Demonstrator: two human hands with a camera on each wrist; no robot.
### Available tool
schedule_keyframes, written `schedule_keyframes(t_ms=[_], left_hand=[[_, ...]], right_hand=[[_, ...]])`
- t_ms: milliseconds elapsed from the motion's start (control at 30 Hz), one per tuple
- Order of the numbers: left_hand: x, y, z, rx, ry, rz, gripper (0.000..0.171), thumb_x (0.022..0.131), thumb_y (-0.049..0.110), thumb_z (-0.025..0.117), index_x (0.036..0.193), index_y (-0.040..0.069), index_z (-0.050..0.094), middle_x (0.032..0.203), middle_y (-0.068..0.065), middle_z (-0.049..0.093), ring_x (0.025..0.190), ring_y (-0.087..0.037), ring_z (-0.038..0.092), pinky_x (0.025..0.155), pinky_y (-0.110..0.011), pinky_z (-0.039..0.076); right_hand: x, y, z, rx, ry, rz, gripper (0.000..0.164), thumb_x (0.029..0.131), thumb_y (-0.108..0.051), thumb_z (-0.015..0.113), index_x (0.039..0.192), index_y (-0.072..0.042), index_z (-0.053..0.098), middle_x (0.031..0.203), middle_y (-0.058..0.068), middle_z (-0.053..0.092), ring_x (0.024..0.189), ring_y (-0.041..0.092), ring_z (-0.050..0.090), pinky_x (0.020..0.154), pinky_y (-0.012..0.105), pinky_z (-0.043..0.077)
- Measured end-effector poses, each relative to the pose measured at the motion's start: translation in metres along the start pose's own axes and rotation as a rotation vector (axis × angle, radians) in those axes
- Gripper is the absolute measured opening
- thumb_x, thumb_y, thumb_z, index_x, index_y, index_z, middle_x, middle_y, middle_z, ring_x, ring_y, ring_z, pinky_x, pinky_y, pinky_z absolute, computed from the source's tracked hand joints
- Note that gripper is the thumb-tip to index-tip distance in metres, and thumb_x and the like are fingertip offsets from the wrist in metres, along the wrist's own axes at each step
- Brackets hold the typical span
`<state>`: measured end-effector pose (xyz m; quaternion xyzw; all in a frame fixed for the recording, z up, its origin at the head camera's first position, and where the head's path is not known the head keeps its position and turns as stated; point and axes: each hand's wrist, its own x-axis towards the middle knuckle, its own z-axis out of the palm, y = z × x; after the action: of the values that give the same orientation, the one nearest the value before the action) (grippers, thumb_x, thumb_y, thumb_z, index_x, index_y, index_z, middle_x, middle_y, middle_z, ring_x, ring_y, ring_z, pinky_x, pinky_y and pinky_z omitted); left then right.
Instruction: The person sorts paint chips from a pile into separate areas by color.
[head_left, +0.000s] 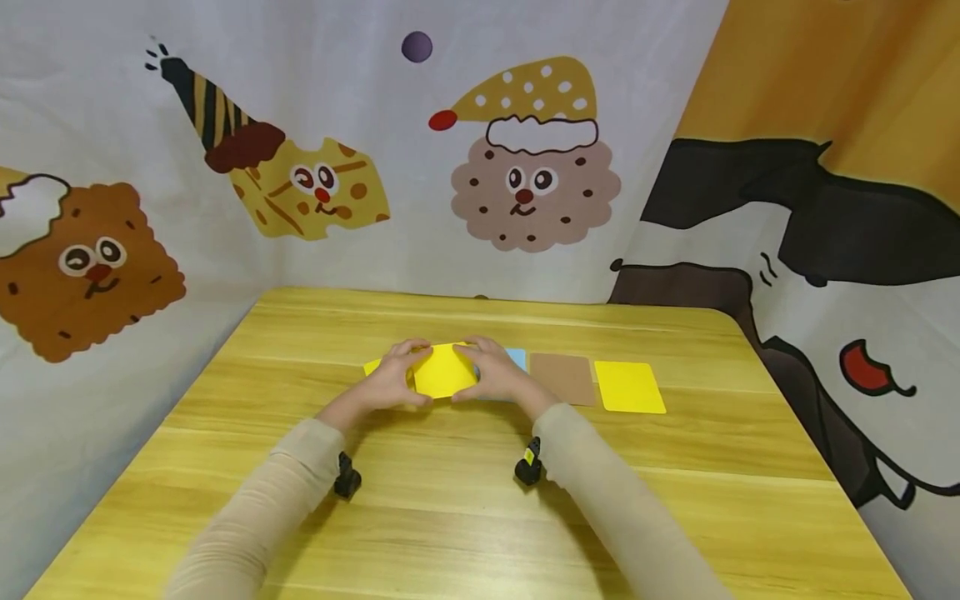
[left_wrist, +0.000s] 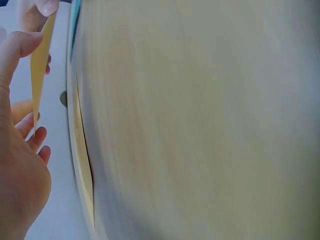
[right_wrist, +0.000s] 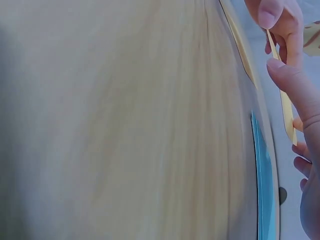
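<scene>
My left hand [head_left: 390, 379] and right hand [head_left: 495, 372] hold a yellow square sheet of paper [head_left: 444, 372] between them. Seen edge-on in the left wrist view, the held sheet [left_wrist: 41, 65] is above the table, with thumbs on its near side and fingers behind. The right wrist view shows the same sheet [right_wrist: 286, 112] pinched by both hands. Another yellow sheet [head_left: 371, 366] lies on the table, mostly hidden behind my left hand. A blue sheet [head_left: 517, 357] lies partly covered by my right hand; in the right wrist view, the blue paper [right_wrist: 266, 185] looks layered or folded.
Right of the blue sheet, a brown square sheet [head_left: 562, 380] and a yellow square sheet [head_left: 630, 387] lie in the same row on the wooden table [head_left: 435, 517]. A cartoon-printed white curtain [head_left: 337, 75] hangs behind the table. Black wrist cameras sit below both forearms.
</scene>
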<state>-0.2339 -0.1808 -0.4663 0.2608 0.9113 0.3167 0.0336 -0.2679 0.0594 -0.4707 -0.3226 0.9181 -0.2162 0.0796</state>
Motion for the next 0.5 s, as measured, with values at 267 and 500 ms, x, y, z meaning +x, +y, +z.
schedule_keyframes(t_ms=[267,500], left_hand=[[0.018,0.018,0.016,-0.026,0.001,0.026,0.095,0.07,0.03,0.083,0.144,-0.004,0.037,0.15,-0.014,0.028,0.135,-0.035,0.021,0.104,-0.058,0.025],[0.04,0.034,0.036,-0.023,-0.008,0.034,0.096,0.07,0.033,0.083,0.146,-0.001,0.035,0.15,-0.011,0.029,0.137,-0.029,0.02,0.105,-0.056,0.023]], right_hand=[[-0.025,0.019,-0.01,0.046,0.065,-0.001,0.097,0.071,-0.053,0.079,0.149,-0.012,0.037,0.152,0.014,0.027,0.138,0.035,0.021,0.105,0.056,0.026],[-0.049,0.038,-0.024,0.055,0.101,0.023,0.097,0.071,-0.052,0.08,0.148,-0.011,0.039,0.151,0.015,0.027,0.137,0.034,0.024,0.104,0.054,0.031]])
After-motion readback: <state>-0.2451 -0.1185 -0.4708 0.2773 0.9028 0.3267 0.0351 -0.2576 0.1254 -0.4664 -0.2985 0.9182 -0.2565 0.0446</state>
